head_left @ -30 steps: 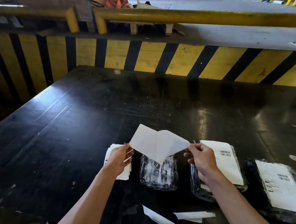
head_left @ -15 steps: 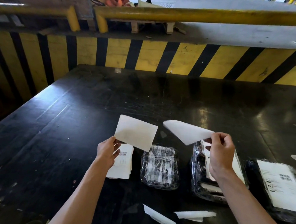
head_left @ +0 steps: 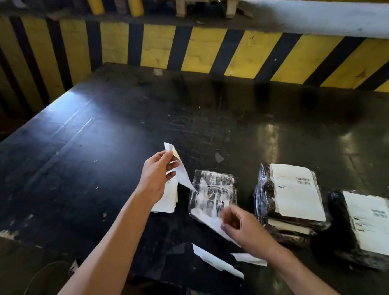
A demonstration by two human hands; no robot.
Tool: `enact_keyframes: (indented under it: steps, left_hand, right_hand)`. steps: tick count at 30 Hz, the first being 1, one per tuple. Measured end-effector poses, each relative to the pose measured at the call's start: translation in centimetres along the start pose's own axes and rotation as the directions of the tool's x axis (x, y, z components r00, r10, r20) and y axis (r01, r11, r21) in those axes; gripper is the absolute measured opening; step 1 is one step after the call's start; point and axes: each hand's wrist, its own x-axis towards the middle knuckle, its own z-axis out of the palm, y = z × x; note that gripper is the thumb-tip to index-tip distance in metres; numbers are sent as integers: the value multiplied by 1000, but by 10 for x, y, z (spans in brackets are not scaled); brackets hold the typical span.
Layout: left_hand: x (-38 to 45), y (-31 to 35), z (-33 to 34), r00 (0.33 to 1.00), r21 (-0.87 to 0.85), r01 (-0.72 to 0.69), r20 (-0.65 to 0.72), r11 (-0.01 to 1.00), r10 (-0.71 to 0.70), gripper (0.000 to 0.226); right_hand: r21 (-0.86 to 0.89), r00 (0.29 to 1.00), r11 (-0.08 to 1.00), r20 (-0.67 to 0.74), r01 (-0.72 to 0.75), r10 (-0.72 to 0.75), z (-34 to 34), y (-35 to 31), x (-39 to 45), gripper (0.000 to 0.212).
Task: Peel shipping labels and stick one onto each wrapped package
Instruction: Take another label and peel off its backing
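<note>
My left hand (head_left: 156,177) pinches the top of a peeled white label (head_left: 182,174), which hangs and curls down to the right, its lower tip at the near-left corner of an unlabelled clear-wrapped package (head_left: 213,192). My right hand (head_left: 243,225), blurred, is low at that package's front edge, fingers curled on a white backing sheet (head_left: 207,220) that lies against the table. A stack of unpeeled labels (head_left: 166,202) rests on the table under my left hand. Two wrapped packages to the right each carry a label: one (head_left: 297,194) in the middle, one (head_left: 371,224) at the far right.
Two discarded backing strips (head_left: 216,261) (head_left: 250,259) lie near the front edge of the black table (head_left: 92,159). A yellow-and-black striped barrier (head_left: 195,49) runs along the table's far side and left, with a yellow rail above it.
The two sheets, joined a second ago, have come apart. My right hand dropped with the backing to the table front. My left hand rose slightly and its label now hangs curled.
</note>
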Motion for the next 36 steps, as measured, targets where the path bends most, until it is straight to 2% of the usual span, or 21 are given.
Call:
enact_keyframes:
  steps: [4,7,10,12,14,18,22,26,31,36]
  left_hand:
    - [-6,-9,2,999,9,34,2,999,-34,14]
    - [-10,-13,6,998,22,54,7,998,-54,14]
    - [-13,-16,10,998,25,62,16,998,-62,13]
    - [-15,-16,15,998,28,51,33,998,-52,12]
    - [-18,-14,21,998,28,38,45,999,-39,13]
    - [-26,-14,38,997,15,19,80,1000,-21,14]
    - [-33,-19,54,992,-20,34,124,999,-32,12]
    - [-37,-22,64,991,-51,51,124,997,-45,10]
    - [-40,-25,69,990,-96,92,118,991,-80,10]
    - [-41,-26,72,984,-114,114,146,987,-97,12]
  right_hand:
    - [-145,995,985,16,-92,95,28,34,-11,18]
    - [-202,997,977,38,-63,72,36,44,-14,22]
    - [-231,998,972,35,-42,52,38,45,-13,17]
    - [-209,1000,978,-28,-16,10,36,41,-12,19]
    - [-153,986,988,-156,34,-58,31,27,-10,18]
    - [-101,914,986,-373,133,-161,20,-12,6,27]
    - [-178,835,965,-488,191,-255,15,-39,24,41]
    - [-156,799,971,-552,183,-239,11,-39,33,38]
    - [-145,799,967,-545,211,-256,11,-38,31,41]
    - [-91,778,976,-591,197,-212,10,-32,37,34]
